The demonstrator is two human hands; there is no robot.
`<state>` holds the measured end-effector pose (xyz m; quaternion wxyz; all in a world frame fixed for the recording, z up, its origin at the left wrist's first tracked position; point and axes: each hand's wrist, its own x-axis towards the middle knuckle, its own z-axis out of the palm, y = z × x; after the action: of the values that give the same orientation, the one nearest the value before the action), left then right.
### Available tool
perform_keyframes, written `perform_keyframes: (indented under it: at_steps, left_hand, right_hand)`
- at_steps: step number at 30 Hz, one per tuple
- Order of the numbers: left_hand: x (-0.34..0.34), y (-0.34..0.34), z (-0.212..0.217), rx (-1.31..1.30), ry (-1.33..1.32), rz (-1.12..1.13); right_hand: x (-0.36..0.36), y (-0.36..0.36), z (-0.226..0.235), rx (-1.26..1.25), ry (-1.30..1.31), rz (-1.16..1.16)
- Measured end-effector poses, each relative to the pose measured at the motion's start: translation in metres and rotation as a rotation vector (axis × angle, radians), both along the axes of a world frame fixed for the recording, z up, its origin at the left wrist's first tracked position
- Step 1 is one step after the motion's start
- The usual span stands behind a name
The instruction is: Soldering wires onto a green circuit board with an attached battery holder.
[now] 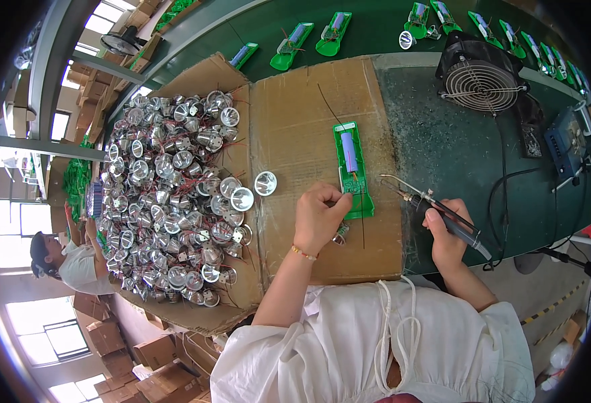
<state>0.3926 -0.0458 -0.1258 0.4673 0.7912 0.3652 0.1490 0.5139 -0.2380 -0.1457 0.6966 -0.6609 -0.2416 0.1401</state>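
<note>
A green plastic casing point(368, 205) lies lengthwise on the cardboard sheet in front of me. It holds a purple cylindrical battery cell point(348, 152) and a small circuit board point(357, 185), with thin dark wires reaching out past both ends. My left hand point(322, 213) is closed in a pinch at the casing's lower left edge; what the fingertips grip is hidden. A small silvery part point(340, 235) shows just below that hand. To the casing's right, my right hand point(448, 235) is wrapped round a black soldering iron point(451, 220) with a thin curved metal tube, its tip pointing toward the board, apart from it.
Left of the cardboard sheet point(289, 114), a cardboard box point(238, 282) is heaped with silvery reflector cups point(164, 164). A fan with a wire grille point(481, 87) and a blue soldering station point(564, 151) stand at right. Several green casings point(293, 46) line the far edge. Another person point(74, 258) works at left.
</note>
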Motion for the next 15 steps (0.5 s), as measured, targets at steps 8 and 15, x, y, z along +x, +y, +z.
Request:
perform_keyframes:
  at_steps: [8, 15]
  left_hand:
    - [-0.012, 0.001, 0.023, -0.187, -0.052, 0.036]
    - [0.005, 0.0, 0.038, 0.325, -0.057, 0.05]
  right_hand:
    - [0.014, -0.012, -0.005, 0.068, 0.014, -0.073]
    - [0.019, -0.012, -0.006, 0.06, 0.067, -0.093]
